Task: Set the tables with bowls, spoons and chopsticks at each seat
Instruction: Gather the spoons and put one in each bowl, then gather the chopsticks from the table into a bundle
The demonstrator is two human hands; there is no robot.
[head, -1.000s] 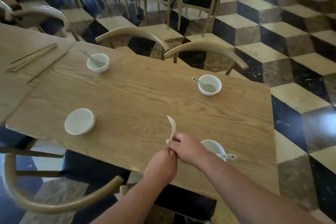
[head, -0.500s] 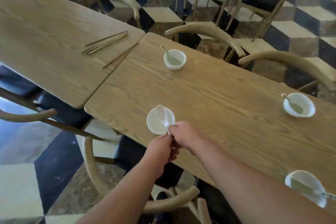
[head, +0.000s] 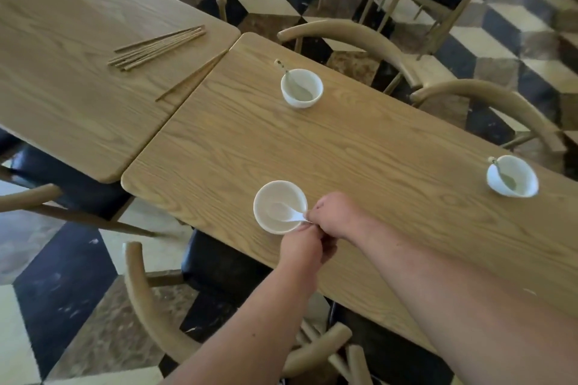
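Observation:
A white bowl [head: 262, 197] stands near the front edge of the right wooden table [head: 359, 150]. My right hand [head: 334, 216] pinches the handle of a white spoon [head: 283, 213], whose scoop lies inside that bowl. My left hand [head: 303, 250] is curled into a fist just below, touching the right hand; nothing shows in it. Two more bowls, one at the far side [head: 312, 84] and one at the right [head: 522, 175], each hold a spoon. A bundle of chopsticks [head: 156, 48] lies on the left table [head: 62, 87], and a single pair [head: 190, 78] lies at the seam.
Curved wooden chair backs ring the table: one below me [head: 140, 300], two on the far side [head: 344, 37] [head: 488, 97], one at the left [head: 28, 197]. More chairs stand at the back on the checkered floor [head: 516, 19].
My view and both hands shifted left along the table from the right-hand bowl. The spoon, held upright a second ago, now lies with its scoop inside the near left bowl.

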